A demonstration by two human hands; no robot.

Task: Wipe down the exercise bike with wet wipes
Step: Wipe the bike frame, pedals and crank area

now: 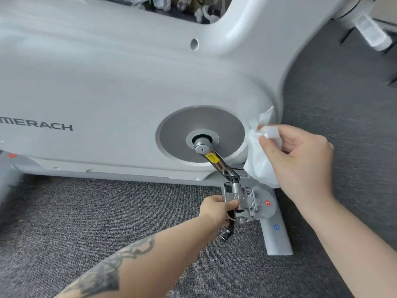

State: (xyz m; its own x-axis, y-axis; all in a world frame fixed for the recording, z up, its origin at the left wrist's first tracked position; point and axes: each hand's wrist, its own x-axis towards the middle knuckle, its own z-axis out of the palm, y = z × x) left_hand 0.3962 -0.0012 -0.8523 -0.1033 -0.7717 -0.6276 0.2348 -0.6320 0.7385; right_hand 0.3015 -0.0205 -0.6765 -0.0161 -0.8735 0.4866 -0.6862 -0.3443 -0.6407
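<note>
Now right hand (300,160) pinches wet wipe (260,160) against exercise bike (107,82); left hand (217,208) apparently grips pedal (242,203).

Setting: we read an indoor room, office-like or a home workout corner, which one we cannot tell; grey low-pile carpet (107,211) underfoot; a white exercise bike (107,72) marked MERACH on it; dark chair legs (348,35) at upper right; blurred clutter (171,3) behind.

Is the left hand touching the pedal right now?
Touching. The head view shows the left hand with its fingers curled round the near edge of the metal pedal, no gap between them.
</note>
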